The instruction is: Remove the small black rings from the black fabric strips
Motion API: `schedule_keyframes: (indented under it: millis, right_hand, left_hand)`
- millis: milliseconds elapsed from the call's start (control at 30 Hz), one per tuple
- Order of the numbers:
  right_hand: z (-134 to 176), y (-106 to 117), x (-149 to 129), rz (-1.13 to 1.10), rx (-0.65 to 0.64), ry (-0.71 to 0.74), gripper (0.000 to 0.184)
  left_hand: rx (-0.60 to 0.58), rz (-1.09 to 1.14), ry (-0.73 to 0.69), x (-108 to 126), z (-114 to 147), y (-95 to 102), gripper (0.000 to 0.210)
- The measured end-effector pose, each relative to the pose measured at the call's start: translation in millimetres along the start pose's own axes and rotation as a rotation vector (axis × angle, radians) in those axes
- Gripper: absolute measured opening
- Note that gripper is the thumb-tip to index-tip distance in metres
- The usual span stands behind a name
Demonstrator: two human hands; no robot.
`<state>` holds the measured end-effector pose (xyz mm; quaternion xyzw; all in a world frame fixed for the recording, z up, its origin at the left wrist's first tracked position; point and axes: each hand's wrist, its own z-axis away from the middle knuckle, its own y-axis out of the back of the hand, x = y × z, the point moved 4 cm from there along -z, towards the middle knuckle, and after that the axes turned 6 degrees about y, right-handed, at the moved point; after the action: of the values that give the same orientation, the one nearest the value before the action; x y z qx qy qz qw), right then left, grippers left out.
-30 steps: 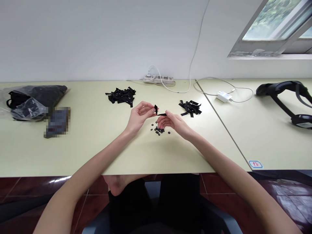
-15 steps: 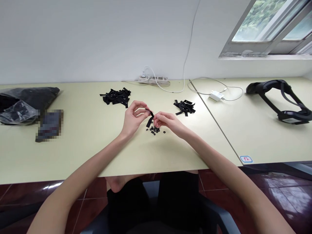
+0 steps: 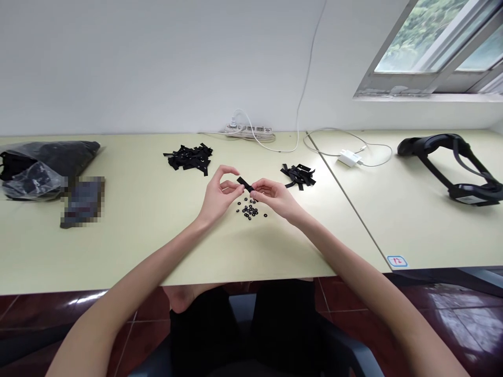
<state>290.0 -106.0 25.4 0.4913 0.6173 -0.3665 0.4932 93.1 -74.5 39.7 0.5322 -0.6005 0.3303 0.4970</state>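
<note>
A short black strip (image 3: 245, 184), apparently fabric, is held between my two hands above the table. My right hand (image 3: 273, 196) pinches its lower right end with thumb and forefinger. My left hand (image 3: 221, 192) is at the strip's left side, thumb tip against it and forefinger raised and curved away; its other fingers are partly hidden behind. Just below lie several small black rings (image 3: 250, 210), loose on the table. Beyond my left hand is a pile of black strips (image 3: 189, 157); a smaller pile of black strips (image 3: 298, 175) lies right of my right hand.
On the table (image 3: 137, 241), a dark plastic bag (image 3: 51, 167) and a blurred dark item (image 3: 83, 201) lie at left. A power strip (image 3: 249, 131) with white cables sits along the wall. At right are a white charger (image 3: 349, 157) and a black headset (image 3: 451, 162).
The black strip has turned from hanging down to lying slanted between my fingers. My left forefinger has lifted off it, while my right fingers have closed on its end.
</note>
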Motion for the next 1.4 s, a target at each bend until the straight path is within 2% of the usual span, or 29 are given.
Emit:
schedule_keyframes:
  millis: [133, 233, 467, 633, 1000, 1100, 1233, 1400]
  right_hand:
    - [-0.4, 2.5, 0.9, -0.004, 0.013, 0.023, 0.032]
    - [-0.7, 2.5, 1.1, 0.01, 0.007, 0.039, 0.033]
    - [-1.0, 3.1, -1.4, 0.036, 0.105, 0.062, 0.037]
    - [-0.1, 3.7, -2.2, 0.054, 0.15, 0.058, 0.044]
    - [3.6, -2.4, -0.9, -0.098, 0.058, -0.07, 0.042]
    - [3.6, -2.2, 0.1, -0.082, 0.059, -0.068, 0.041]
    - [4.2, -2.0, -3.6, 0.032, 0.111, -0.002, 0.04]
    - [6.9, -3.4, -16.1, 0.267, 0.199, 0.196, 0.035]
  left_hand:
    - [-0.119, -0.063, -0.041, 0.7, 2.2, -5.1, 0.009]
    - [-0.171, -0.073, -0.017, 0.5, 3.1, -8.1, 0.012]
    - [-0.194, -0.019, 0.074, 0.3, 6.4, -12.2, 0.027]
    - [-0.213, 0.038, 0.074, 1.8, 7.1, -14.9, 0.038]
    - [-0.268, 0.078, 0.028, -0.4, 0.8, -8.8, 0.042]
    - [-0.25, 0.049, 0.02, -0.2, 1.0, -7.3, 0.039]
    - [-0.182, 0.02, 0.053, -2.1, -0.4, -4.0, 0.038]
    - [-0.148, -0.024, 0.07, -1.3, -0.9, -2.8, 0.039]
